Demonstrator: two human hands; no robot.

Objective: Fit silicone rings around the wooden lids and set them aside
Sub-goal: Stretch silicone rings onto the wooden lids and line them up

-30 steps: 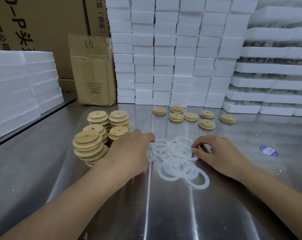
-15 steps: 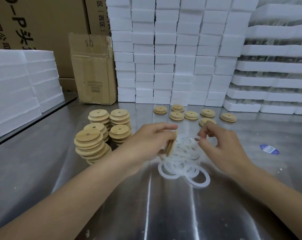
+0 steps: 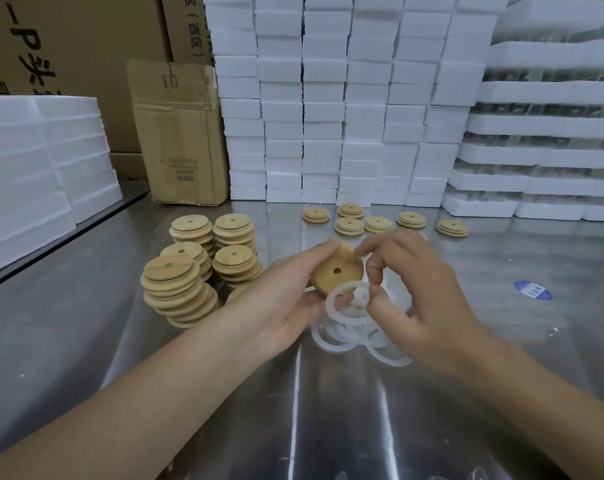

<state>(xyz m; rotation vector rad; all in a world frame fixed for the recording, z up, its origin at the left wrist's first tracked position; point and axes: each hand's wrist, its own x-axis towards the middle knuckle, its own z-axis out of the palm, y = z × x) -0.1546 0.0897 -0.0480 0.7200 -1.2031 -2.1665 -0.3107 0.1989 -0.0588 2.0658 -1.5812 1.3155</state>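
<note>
The left hand [image 3: 286, 299] grips a round pale wooden lid with a centre hole [image 3: 335, 268], held up and facing the person; the right hand [image 3: 422, 289] pinches a translucent white silicone ring [image 3: 330, 299] just under the lid's lower edge, seemingly touching it

A shiny steel tabletop [image 3: 86, 358] mirrors streaks of light. White foam blocks [image 3: 328, 98] line its far edge, cardboard boxes [image 3: 179, 133] stand toward the far left corner.
</note>
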